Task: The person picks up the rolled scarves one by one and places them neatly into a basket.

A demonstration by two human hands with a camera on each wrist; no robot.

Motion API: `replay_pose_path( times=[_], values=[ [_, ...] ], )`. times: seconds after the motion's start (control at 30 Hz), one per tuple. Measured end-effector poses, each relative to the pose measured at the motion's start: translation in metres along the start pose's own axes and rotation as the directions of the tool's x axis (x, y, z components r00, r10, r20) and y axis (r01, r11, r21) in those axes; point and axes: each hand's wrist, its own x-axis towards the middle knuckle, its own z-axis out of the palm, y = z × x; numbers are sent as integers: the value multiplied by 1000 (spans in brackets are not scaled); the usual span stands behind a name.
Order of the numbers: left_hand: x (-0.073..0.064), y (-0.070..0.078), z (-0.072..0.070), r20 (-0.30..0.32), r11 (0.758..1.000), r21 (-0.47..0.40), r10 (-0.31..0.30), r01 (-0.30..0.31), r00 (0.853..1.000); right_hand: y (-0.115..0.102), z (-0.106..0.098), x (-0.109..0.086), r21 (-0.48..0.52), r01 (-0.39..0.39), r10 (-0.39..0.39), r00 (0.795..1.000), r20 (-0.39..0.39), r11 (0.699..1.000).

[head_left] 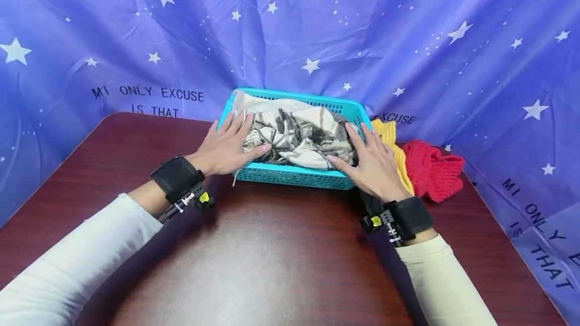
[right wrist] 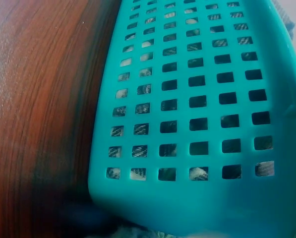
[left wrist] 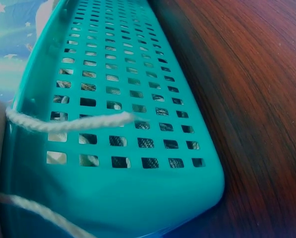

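Lying over ends of turquoise basket (head_left: pixel 294 177): left hand (head_left: pixel 226 147), right hand (head_left: pixel 375 167), fingers of both spread; plaid cloth (head_left: pixel 301 137) bunched inside.

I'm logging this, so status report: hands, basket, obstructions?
Left hand and right hand spread at opposite ends of basket. Plaid cloth bunched inside. Yellow knit, red knit alongside, not blocking.
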Motion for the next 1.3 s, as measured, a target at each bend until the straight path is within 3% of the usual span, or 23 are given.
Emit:
replay_pose_path(
  times=[0.6,1.3],
  values=[
    [-1,-1,0,-9,1000,-5,-2,2,1000,0,0,1,-1,31,-31,999,-23,1000],
    [1,0,2,-31,1000,-15,-9,9,999,1,1,1,6,16,-16,999,-27,1000]
  ],
)
